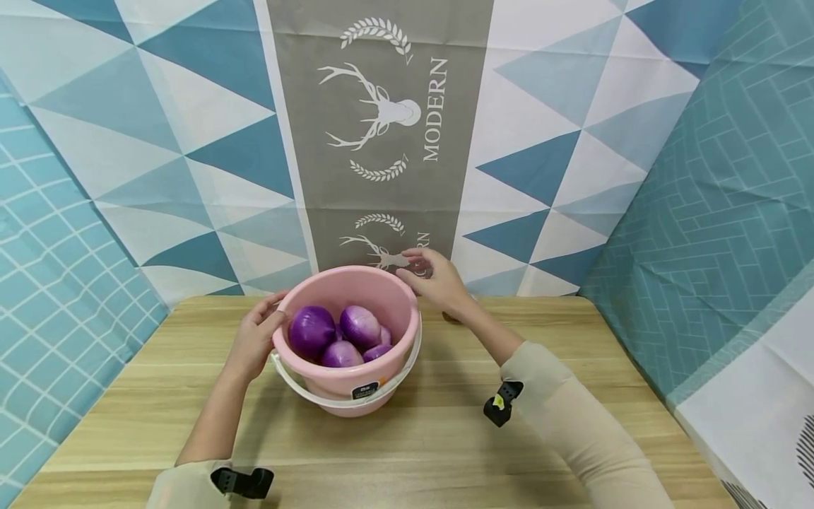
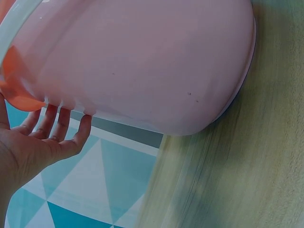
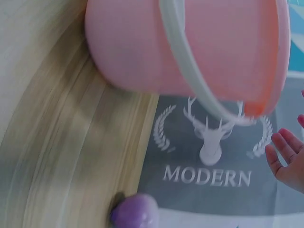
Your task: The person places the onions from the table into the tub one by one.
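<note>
A pink bucket (image 1: 394, 297) with a white handle (image 1: 305, 392) stands on the wooden table, holding several purple onions (image 1: 313, 332). At the bucket's left side, my left hand (image 1: 257, 336) has its thumb by the rim and its fingertips against the outer wall, as the left wrist view shows. My right hand (image 1: 435, 283) hovers beyond the right rim, fingers loosely bent, with nothing in it. Another purple onion (image 3: 137, 211) lies on the table near the back edge, mostly hidden by the right forearm in the head view.
The wooden table (image 1: 483, 452) meets a back wall covering (image 1: 222, 141) with triangles and deer heads. Blue tiled-pattern covering (image 1: 51, 268) hangs at the left, a teal one (image 1: 712, 212) at the right. The handle hangs down on the bucket's near side.
</note>
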`<state>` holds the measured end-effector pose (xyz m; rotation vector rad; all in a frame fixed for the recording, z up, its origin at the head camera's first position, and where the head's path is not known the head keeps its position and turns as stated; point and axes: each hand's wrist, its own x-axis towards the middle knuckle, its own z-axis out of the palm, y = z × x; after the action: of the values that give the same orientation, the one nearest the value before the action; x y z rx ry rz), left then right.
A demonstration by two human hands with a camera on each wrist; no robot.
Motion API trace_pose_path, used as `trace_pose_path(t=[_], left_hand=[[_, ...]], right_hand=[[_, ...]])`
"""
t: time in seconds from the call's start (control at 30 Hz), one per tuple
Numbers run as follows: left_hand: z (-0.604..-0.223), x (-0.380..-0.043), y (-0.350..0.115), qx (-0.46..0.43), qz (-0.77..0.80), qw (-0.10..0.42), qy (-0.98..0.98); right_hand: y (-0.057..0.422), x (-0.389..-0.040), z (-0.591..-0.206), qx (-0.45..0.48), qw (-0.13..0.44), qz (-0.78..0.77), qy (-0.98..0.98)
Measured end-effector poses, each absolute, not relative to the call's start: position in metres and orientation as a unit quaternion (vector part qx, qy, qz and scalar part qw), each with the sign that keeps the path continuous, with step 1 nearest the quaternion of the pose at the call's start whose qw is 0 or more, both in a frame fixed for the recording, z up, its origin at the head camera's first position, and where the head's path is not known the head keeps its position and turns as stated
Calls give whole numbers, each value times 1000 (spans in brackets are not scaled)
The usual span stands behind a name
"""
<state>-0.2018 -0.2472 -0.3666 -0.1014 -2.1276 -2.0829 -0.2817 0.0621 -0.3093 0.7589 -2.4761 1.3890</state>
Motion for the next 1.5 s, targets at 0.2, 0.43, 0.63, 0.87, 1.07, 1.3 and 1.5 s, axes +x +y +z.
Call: trace_pose_path(t=[0.2, 0.43, 0.63, 0.87, 1.07, 1.3, 1.5], left_hand=[[-367, -202, -247, -33, -695, 80, -714], [-364, -201, -247, -30, -695, 76, -715], [-364, -201, -247, -36, -700, 78, -709], [-366, -202, -247, -34, -697, 81, -712], [-366, -201, -246, -31, -692, 81, -717], [-365, -200, -245, -31, -696, 80, -713], [-366, -201, -246, -30, -697, 76, -713]], right_hand=[[86, -290, -317, 227, 102, 463, -851], [109, -296, -320, 192, 108, 444, -869], [123, -300, -325, 171, 114, 437, -875], [138, -306, -334, 154, 114, 440, -877], [149, -307, -340, 137, 109, 435, -883], [160, -307, -348, 118, 95, 435, -888], [168, -307, -355, 109, 89, 435, -889]])
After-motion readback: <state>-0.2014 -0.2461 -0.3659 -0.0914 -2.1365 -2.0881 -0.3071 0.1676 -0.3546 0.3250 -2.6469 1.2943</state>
